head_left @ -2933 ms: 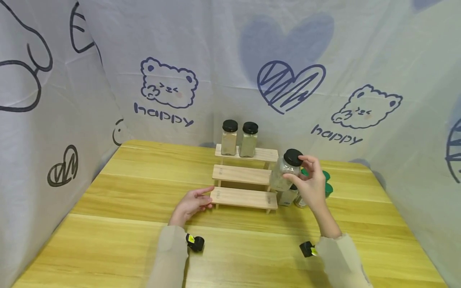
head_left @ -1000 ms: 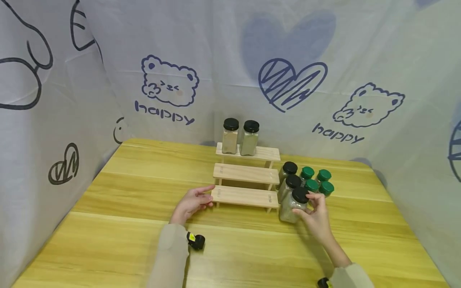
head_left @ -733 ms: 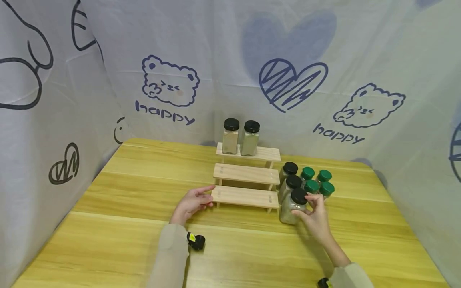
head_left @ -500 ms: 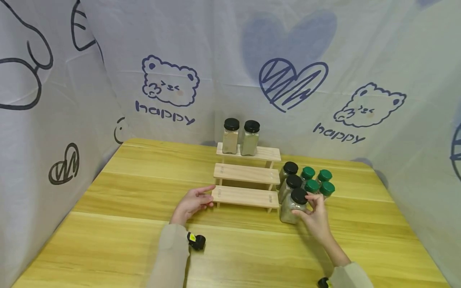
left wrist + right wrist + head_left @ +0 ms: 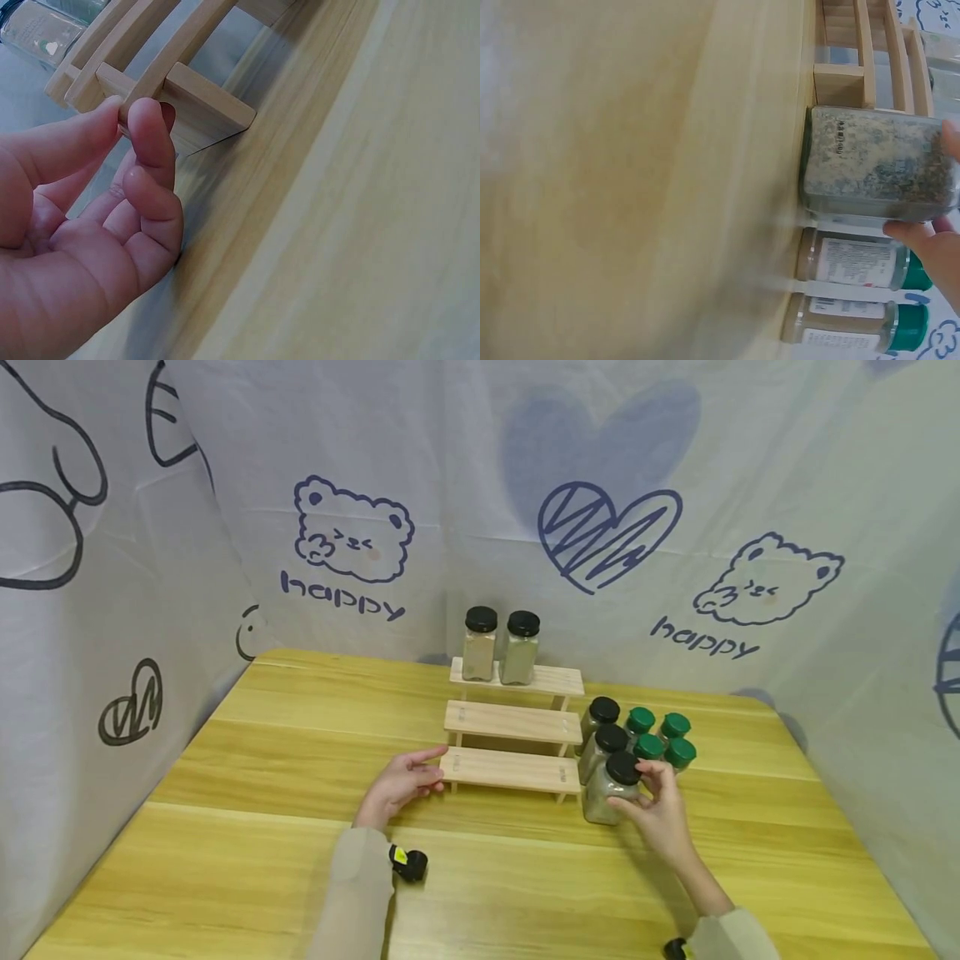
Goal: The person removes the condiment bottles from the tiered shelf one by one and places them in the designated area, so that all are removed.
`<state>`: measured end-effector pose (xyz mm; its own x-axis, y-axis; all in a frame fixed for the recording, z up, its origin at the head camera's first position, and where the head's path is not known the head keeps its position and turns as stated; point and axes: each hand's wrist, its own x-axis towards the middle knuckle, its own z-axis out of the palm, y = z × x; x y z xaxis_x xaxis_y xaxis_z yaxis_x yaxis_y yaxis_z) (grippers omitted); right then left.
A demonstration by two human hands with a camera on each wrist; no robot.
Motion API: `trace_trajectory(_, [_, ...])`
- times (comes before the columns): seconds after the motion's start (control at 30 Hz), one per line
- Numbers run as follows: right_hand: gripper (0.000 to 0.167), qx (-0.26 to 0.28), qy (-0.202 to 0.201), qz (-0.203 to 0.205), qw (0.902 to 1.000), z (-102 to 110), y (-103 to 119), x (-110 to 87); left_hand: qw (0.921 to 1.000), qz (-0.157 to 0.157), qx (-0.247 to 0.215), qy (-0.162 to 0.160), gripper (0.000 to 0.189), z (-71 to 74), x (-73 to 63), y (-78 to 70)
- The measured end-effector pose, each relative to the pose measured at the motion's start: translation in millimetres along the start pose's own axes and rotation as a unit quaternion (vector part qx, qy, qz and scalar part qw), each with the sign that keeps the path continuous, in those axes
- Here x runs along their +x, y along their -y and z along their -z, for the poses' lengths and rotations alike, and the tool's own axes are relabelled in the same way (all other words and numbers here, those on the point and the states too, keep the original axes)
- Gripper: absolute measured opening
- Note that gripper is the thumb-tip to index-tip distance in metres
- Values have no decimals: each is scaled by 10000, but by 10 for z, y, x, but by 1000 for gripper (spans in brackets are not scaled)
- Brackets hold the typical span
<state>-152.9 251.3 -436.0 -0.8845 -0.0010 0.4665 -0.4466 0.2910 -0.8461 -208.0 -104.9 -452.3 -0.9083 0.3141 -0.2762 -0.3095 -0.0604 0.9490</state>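
Note:
A three-step wooden rack stands on the table. My left hand is at the left end of its lowest step; in the left wrist view, thumb and fingertips pinch the plank's end. On the top step are two black-lidded spice jars side by side. To the right of the rack, my right hand grips a square glass spice jar with a black lid, upright at the table. Mottled grey-green and brown contents show through this jar in the right wrist view.
Two more black-lidded jars stand behind the held one. Several green-capped spice bottles are grouped to their right, with labelled bottles visible from the right wrist. A printed white cloth hangs behind the yellow wooden table.
Since the earliest frame, my right hand has brought its jar down and toward me, from beside the middle step to the front of the black-lidded row. My left hand stays at the rack.

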Motion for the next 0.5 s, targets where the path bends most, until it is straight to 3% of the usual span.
trace_trajectory(0.2, [60,-565,-109,85,9983,5,136,-5,10000,-49,35,21,46,-1,-11,-5])
trace_trajectory(0.5, [48,-1331,-373,1175,9834,-55,612,52,9999,-53,91,-31,45,-2,-12,7])
